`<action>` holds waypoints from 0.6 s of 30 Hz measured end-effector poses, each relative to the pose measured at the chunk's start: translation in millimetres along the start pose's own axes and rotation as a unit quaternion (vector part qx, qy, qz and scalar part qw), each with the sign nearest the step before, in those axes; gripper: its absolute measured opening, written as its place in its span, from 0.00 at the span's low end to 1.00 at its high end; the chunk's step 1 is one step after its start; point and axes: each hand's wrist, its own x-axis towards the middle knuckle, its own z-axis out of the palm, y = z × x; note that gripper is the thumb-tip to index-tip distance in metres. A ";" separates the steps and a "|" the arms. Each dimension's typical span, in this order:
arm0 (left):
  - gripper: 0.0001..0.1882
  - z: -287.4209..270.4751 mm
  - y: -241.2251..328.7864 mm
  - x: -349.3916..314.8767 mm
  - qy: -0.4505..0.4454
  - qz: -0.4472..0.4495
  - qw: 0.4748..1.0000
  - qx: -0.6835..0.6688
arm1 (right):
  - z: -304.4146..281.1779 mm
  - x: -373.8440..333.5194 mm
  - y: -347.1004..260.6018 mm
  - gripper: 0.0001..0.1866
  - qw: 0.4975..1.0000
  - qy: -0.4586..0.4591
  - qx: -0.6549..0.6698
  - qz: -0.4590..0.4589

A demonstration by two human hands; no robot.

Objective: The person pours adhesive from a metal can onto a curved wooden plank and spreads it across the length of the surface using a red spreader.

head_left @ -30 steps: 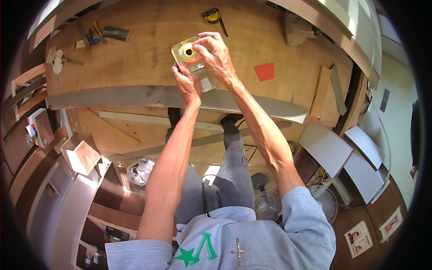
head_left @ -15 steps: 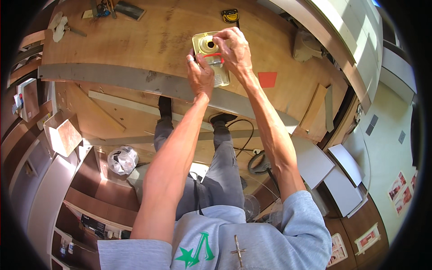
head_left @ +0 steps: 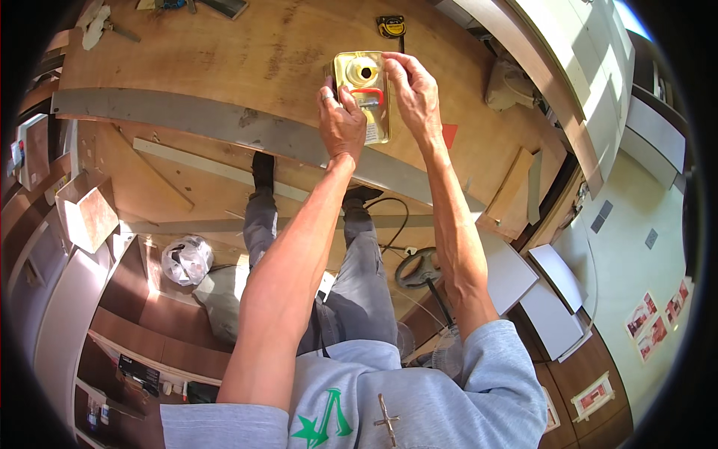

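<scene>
My left hand [head_left: 343,127] is wrapped around the lower left side of a rectangular, pale yellow metal can [head_left: 380,123], thumb on its top. The can has a round spout [head_left: 364,72] with a dark opening and a red carrying handle [head_left: 382,98]. Just right of the spout, by the can's upper right corner, my right hand [head_left: 415,93] has its thumb and fingers drawn together. Whatever they pinch, if anything, is too small to name. Behind the can is the wooden workbench [head_left: 202,56].
A yellow and black tape measure [head_left: 391,27] lies beyond the can. A red card [head_left: 449,135] is partly behind my right wrist. Along the bench's near edge runs a grey strip [head_left: 187,107]. A whitish bag [head_left: 511,84] stands to the right, and a plastic bag [head_left: 187,260] lies lower left.
My right hand has moved off the spout to the right, and the spout's dark opening shows fully. My left hand keeps its hold on the can. The whole view has shifted a little.
</scene>
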 end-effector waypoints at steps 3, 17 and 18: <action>0.21 -1.0 -0.6 0.1 0.001 -0.001 0.999 -0.042 | -2.0 -1.7 -4.1 0.12 0.993 -0.024 -0.097 -0.067; 0.19 2.6 -3.5 0.2 0.008 0.016 1.000 0.001 | -20.1 -1.8 -9.5 0.11 0.993 -0.090 -0.068 -0.024; 0.19 2.3 -3.2 -0.5 0.005 0.010 1.000 0.009 | -21.1 -4.0 -8.7 0.11 0.995 -0.094 -0.028 -0.008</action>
